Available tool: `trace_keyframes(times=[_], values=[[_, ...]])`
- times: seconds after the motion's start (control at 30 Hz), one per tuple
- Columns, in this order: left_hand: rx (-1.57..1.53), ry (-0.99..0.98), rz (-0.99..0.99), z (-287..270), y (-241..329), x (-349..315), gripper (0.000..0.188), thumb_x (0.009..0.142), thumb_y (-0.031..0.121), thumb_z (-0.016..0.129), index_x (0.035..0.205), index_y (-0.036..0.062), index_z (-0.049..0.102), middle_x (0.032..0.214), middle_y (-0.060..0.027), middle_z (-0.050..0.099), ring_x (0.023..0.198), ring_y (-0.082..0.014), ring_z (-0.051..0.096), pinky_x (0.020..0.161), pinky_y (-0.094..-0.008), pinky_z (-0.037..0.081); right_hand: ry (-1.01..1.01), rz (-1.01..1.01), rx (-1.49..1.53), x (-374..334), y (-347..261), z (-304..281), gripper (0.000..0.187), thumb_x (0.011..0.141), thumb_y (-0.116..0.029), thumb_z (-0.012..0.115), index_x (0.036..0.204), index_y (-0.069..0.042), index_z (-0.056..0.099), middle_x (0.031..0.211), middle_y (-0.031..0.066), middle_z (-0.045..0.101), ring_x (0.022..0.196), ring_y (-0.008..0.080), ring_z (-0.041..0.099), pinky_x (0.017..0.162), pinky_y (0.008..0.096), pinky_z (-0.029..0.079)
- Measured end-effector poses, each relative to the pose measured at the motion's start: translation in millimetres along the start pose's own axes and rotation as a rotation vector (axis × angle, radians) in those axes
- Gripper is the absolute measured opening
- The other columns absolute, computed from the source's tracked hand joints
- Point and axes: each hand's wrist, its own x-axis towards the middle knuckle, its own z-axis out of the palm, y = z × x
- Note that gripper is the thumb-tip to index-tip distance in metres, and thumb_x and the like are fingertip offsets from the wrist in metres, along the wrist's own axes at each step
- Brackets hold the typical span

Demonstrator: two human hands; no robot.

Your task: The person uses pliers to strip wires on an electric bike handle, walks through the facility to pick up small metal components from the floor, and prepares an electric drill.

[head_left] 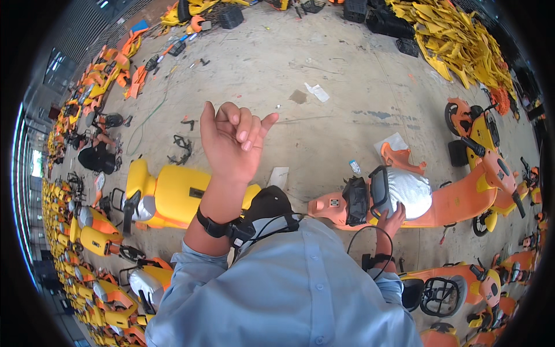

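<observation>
My left hand [234, 139] is raised over the concrete floor, palm showing. Its fingers are loosely bent and apart, with nothing in them. An orange scooter [457, 205] stands on my right, its seat wrapped in a silver cover [409, 194]. Against the near edge of that cover lies my right hand [393, 218], fingers spread over it, close to a black rack frame [378, 191]. A black bag-like piece [354, 200] sits behind the rack on the orange tail. To my left is a yellow scooter [176, 194]. Black straps circle both my wrists.
Rows of yellow and orange scooters [101, 240] fill the left side. A heap of yellow panels [457, 43] lies far right. On the floor are an orange panel [402, 159], a black bracket [182, 149] and white paper [317, 92]. A person [98, 155] crouches at far left.
</observation>
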Motion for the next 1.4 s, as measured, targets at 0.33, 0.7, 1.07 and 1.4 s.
trace_keyframes(times=[0.33,0.7,1.07,1.4], values=[[1.519,0.398,-0.292,-451,-104,219,0.045,0.077,0.001,0.069,0.121,0.0059,0.061,0.105,-0.0083,0.065,0.097,-0.0204,0.061,0.091,-0.0340,0.048,-0.293,0.287,-0.296,91,-52,103,0.062,0.083,-0.030,0.066,0.138,-0.008,0.046,0.137,0.0206,0.049,0.123,0.0410,0.047,0.102,0.0515,0.037],[1.728,0.440,-0.776,-580,-57,334,0.037,0.073,0.006,0.079,0.107,0.0004,0.067,0.096,-0.0117,0.071,0.090,-0.0225,0.068,0.081,-0.0351,0.055,-0.690,1.247,-0.405,152,-39,128,0.062,0.077,-0.046,0.069,0.117,-0.002,0.055,0.118,0.0216,0.063,0.116,0.0417,0.057,0.100,0.0488,0.044],[1.177,0.150,-0.640,-512,-232,624,0.030,0.086,-0.011,0.059,0.115,-0.0018,0.058,0.110,-0.0125,0.065,0.106,-0.0212,0.066,0.090,-0.0295,0.053,-1.466,0.991,-0.603,117,77,129,0.042,0.084,-0.037,0.063,0.111,-0.006,0.072,0.125,0.0207,0.064,0.114,0.0386,0.061,0.095,0.0460,0.049],[1.736,0.427,-0.655,-534,-244,692,0.024,0.091,0.010,0.062,0.112,-0.0012,0.060,0.103,-0.0122,0.062,0.096,-0.0216,0.060,0.083,-0.0337,0.049,-1.003,0.047,-0.318,509,126,370,0.026,0.087,-0.019,0.053,0.098,-0.004,0.071,0.091,0.0184,0.070,0.087,0.0364,0.068,0.079,0.0481,0.054]])
